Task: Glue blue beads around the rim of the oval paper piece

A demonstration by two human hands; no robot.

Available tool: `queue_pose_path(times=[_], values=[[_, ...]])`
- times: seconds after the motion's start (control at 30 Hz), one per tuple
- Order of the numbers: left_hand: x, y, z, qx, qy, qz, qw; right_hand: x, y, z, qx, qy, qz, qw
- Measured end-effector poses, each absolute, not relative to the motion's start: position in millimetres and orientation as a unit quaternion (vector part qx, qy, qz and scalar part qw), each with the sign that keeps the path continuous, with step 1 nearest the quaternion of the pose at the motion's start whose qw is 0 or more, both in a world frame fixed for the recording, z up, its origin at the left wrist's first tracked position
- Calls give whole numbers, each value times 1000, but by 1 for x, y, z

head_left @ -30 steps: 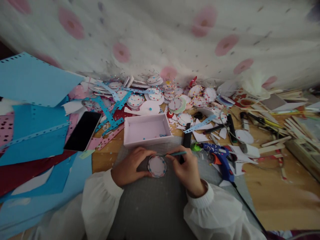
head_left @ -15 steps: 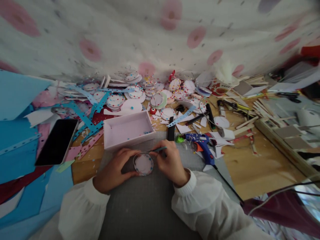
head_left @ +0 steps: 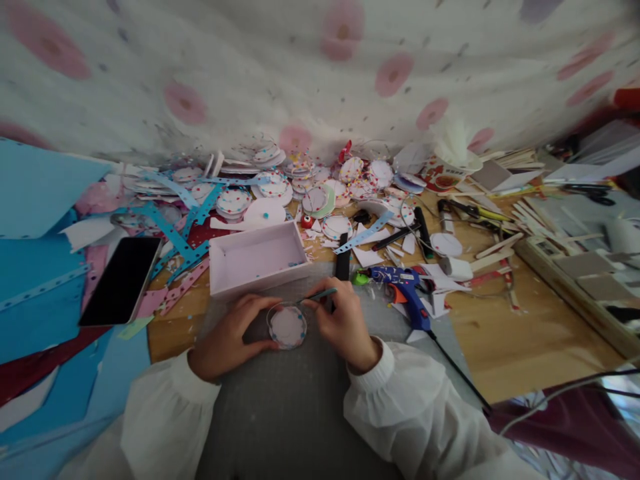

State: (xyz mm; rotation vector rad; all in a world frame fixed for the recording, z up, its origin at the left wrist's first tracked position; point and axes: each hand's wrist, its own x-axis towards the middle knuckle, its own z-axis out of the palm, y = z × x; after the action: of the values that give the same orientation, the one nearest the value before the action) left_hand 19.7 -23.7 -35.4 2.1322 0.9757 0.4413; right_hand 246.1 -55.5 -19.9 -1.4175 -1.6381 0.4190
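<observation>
A small white paper disc (head_left: 288, 327) with blue dots round its rim and a thin wire loop lies on the grey mat (head_left: 280, 413). My left hand (head_left: 233, 337) grips the disc's left edge between thumb and fingers. Pinched in my right hand (head_left: 344, 323) is a thin dark tool (head_left: 320, 295), its tip at the disc's upper right edge. Just behind my hands stands an open pale box (head_left: 260, 257) with a few small blue bits inside.
A blue glue gun (head_left: 407, 290) with a black cord lies to the right. The phone (head_left: 121, 281) rests at the left on coloured paper. Behind are many decorated discs (head_left: 273, 183), paper strips, scraps and a paper cup (head_left: 447, 170); wooden sticks (head_left: 543, 223) lie at the right.
The tool in my right hand is tilted a little differently, with more of it showing above the fingers. My left hand still holds the disc. The camera view has shifted slightly.
</observation>
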Motion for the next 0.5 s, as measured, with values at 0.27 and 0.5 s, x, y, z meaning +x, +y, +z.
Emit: queue_pose_path(times=[0.27, 0.5], values=[[19, -24, -38, 834, 374, 171, 368, 245, -55, -23, -576, -674, 172, 429], [20, -24, -37, 841, 365, 178, 357, 245, -56, -21, -581, -671, 181, 424]])
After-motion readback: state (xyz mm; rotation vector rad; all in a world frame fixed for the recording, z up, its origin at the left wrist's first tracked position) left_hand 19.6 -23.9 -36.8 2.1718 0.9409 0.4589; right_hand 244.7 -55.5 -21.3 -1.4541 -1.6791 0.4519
